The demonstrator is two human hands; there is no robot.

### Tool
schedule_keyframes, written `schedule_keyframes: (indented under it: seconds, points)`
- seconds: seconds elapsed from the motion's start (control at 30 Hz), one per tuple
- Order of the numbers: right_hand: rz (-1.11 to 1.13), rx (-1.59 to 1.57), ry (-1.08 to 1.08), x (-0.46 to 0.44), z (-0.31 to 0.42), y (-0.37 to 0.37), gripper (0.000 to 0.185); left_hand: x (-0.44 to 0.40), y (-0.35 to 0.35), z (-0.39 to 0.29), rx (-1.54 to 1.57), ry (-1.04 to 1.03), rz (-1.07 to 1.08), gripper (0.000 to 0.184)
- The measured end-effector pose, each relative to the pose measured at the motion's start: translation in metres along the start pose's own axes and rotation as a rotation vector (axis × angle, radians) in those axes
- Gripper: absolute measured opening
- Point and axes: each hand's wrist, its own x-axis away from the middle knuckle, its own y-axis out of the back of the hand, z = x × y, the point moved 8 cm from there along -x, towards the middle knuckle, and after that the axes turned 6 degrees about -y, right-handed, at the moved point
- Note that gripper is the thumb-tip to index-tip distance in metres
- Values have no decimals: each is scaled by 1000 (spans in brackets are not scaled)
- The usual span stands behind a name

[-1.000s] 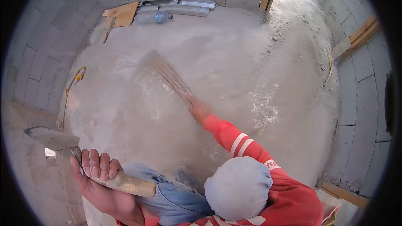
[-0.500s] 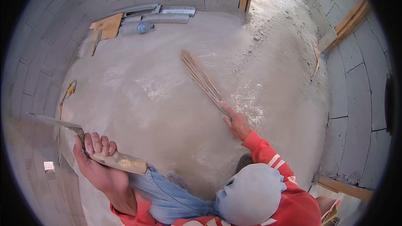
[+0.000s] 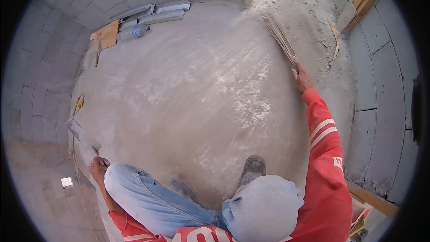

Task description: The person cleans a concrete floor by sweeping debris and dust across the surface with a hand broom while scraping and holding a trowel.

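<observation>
My right hand (image 3: 303, 77) is closed around the near end of a stick broom (image 3: 280, 33), a bundle of thin brown sticks. The broom's far tips point up and left over the dusty floor (image 3: 179, 103). Low on the left, beside my bent knee, my left hand (image 3: 98, 166) grips a trowel (image 3: 80, 134). Its flat grey blade points up and left, close to the left wall; most of the handle is hidden in my fingers. Pale streaks of powder run across the floor left of the broom.
Grey block walls (image 3: 389, 94) stand on both sides and behind. Metal channels (image 3: 161, 15), a plastic bottle (image 3: 133, 32), a wooden board (image 3: 105, 35) and another trowel (image 3: 96, 56) lie at the back left. Rubble lies near the doorway. A yellow tool (image 3: 79, 101) is by the left wall.
My right hand has swung the stick broom forward and right. My left hand has lowered with the trowel, beside my knee. The view has shifted slightly.
</observation>
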Motion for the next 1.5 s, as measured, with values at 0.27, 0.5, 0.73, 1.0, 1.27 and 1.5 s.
schedule_keyframes:
  seconds: [0.27, 0.5, 0.73, 1.0, 1.27, 1.5]
  points:
    - [351, -127, 183, 145, 110, -18, 65, 144, -86, 160, 137, 730, 671, 52]
    - [561, 165, 99, 175, 36, -28, 64, 170, -108, 80, 200, 1062, 984, 49]
    - [10, 96, -170, 76, -88, 71, 59, 167, -139, -42, 69, 599, 978, 42]
    - [81, 54, -212, 118, -49, 42, 64, 111, -239, -144, -1, 220, 898, 41]
    - [529, -94, 518, 123, 237, -35, 60, 64, -304, -169, 256, -204, 505, 45]
    - [742, 50, 664, 130, 339, -178, 53, 67, -337, -165, 413, -67, 327, 46]
